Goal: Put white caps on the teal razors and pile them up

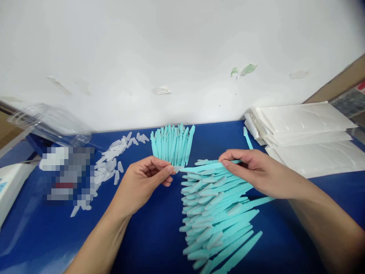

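Note:
Pinched between thumb and fingers, a turquoise eyebrow razor is held level by my right hand. My left hand grips a small translucent cap at the razor's blade end. Cap and razor meet there; how deep the cap sits is too small to tell. Under my right hand lies a large pile of similar razors, many with pale caps on their left ends. Behind my hands a second bunch of razors is lined up upright in the picture. Loose translucent caps are scattered to the left.
White plastic packets are stacked at the right, with one razor beside them. Clear plastic bags lie at the back left, near a pixelated object and a white device. A white wall bounds the blue table.

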### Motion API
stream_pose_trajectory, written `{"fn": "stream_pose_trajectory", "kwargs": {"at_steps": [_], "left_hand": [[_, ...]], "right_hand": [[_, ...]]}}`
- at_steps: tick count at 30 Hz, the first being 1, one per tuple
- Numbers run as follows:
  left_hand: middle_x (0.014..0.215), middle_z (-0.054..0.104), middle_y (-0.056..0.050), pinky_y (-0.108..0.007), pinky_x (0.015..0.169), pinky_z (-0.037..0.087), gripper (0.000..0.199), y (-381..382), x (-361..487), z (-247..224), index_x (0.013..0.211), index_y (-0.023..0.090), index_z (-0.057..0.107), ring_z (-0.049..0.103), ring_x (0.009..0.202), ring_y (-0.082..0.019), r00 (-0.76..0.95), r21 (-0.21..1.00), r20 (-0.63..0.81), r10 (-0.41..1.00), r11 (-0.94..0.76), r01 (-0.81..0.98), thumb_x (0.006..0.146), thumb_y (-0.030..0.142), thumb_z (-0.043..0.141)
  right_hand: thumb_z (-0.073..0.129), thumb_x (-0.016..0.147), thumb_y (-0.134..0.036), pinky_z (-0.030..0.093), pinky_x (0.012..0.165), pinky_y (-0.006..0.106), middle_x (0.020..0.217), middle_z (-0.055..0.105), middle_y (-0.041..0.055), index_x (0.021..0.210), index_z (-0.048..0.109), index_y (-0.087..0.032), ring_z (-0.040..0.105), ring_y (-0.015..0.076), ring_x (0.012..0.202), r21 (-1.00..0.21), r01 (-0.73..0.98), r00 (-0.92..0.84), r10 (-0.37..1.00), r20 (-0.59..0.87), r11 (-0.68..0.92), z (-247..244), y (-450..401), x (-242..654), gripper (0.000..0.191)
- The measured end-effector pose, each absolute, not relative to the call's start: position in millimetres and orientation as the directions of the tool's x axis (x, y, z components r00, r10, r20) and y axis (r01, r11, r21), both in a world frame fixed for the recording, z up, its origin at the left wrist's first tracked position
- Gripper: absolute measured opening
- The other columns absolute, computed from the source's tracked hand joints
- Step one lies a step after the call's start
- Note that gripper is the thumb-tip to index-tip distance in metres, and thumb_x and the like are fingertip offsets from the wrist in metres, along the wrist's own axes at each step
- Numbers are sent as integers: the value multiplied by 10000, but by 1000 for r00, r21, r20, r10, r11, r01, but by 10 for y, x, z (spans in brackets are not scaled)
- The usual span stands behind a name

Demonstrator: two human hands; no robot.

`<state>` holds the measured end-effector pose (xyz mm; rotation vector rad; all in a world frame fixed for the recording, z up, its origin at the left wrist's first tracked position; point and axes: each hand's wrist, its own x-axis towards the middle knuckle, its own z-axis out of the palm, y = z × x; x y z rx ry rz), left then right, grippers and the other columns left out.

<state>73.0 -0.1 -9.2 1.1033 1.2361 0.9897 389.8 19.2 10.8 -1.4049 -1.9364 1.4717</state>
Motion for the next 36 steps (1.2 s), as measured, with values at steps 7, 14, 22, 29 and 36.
{"fn": "stream_pose_trajectory", "kwargs": {"at_steps": [7,14,22,29,36], "left_hand": [[819,818,-20,-180,618,607,226,0,699,-80,880,168,767,730,657,-107,75,982,-188,979,188,19,845,329,923],[824,815,-21,-186,614,606,231,-13,768,-85,872,165,761,726,648,-105,121,973,-231,965,232,5,843,325,925],[824,817,-25,-199,604,603,209,-100,900,-118,862,177,764,719,640,-111,199,957,-276,940,288,-37,869,337,899],[844,802,-12,-206,623,533,146,-98,763,-35,1031,267,882,680,710,-124,274,948,-9,962,-79,309,887,259,860],[720,744,-14,-212,583,554,234,-18,631,12,872,202,836,659,611,-122,118,971,-168,979,144,192,936,426,819]], "right_hand": [[557,1046,-608,258,475,272,713,442,-37,1070,710,-250,280,119,564,-859,511,-446,854,-268,-2,126,193,3911,390],[548,1046,-625,270,492,279,767,491,-17,1060,704,-254,311,126,590,-869,496,-460,846,-268,-6,135,196,3899,402],[554,1047,-613,263,498,277,805,519,-18,1064,704,-257,311,119,589,-876,481,-467,835,-293,-39,127,161,3806,386],[621,1037,-521,298,532,279,786,510,-30,1053,709,-261,342,127,616,-878,478,-509,814,-279,-2,168,181,3848,275],[576,1051,-582,314,559,291,805,488,-20,1020,700,-250,343,131,644,-871,492,-455,858,-238,19,207,226,3981,356]]}}
